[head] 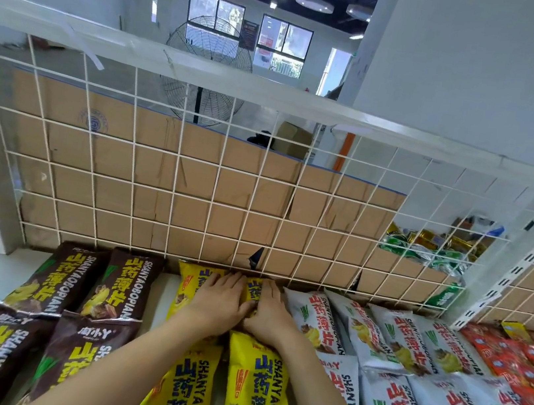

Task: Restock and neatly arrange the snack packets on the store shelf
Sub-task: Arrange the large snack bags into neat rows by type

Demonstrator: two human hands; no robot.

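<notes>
From where I stand, both hands are at the back row of the shelf; the left hand and right hand lie side by side, fingers straight and close together, pressing flat on the rear yellow packets; neither seems to pinch anything, though the right thumb is partly hidden. These packets lie straight ahead of the person, long axis running front to back, far ends against the foot of the wire grid; each hand is equally near, so the squaring-up looks a two-handed job. The shelf holds columns: brown packets on the left, front yellow packets below the wrists, white packets to the right, red packets beyond. Behind the grid stands cardboard; at its right, green and gold cans are stacked.
</notes>
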